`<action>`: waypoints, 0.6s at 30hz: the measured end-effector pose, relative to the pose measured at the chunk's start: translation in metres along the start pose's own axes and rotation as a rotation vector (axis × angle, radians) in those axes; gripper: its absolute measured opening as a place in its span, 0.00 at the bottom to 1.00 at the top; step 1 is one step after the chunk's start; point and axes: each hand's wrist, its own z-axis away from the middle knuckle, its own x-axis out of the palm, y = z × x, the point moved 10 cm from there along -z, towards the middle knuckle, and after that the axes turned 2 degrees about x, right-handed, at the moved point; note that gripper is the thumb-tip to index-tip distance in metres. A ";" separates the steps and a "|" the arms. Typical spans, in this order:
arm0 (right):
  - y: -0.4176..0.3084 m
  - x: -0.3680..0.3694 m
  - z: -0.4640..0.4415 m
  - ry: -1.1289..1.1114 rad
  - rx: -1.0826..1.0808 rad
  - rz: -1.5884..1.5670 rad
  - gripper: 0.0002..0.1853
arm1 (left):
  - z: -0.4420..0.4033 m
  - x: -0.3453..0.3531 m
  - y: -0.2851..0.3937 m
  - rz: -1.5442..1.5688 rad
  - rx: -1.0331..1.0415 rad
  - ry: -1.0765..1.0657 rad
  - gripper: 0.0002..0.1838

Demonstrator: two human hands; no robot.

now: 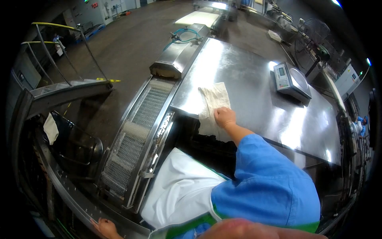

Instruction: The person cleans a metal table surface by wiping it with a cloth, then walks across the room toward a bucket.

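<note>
My right hand [225, 116] is closed on a cream cloth [217, 95] at the near left edge of the steel table [250, 75]. Part of the cloth lies flat on the table and part hangs over the edge. My left hand [106, 227] is at the bottom left, on the metal rail of the frame, its fingers partly spread and nothing seen in them. Between the hands runs a wire mesh conveyor [131, 143], left of the table, with pale strips across it.
A digital scale [292, 81] stands on the table's right part. A steel hood [179, 55] covers the conveyor's far end. Stair rails [67, 47] rise at the left, near a dark chair [79, 143] with a white cloth [51, 128]. A fan [318, 49] stands behind the scale.
</note>
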 end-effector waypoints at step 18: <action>0.000 0.000 0.000 -0.006 0.022 0.008 0.19 | -0.009 0.018 -0.016 0.076 0.016 0.081 0.06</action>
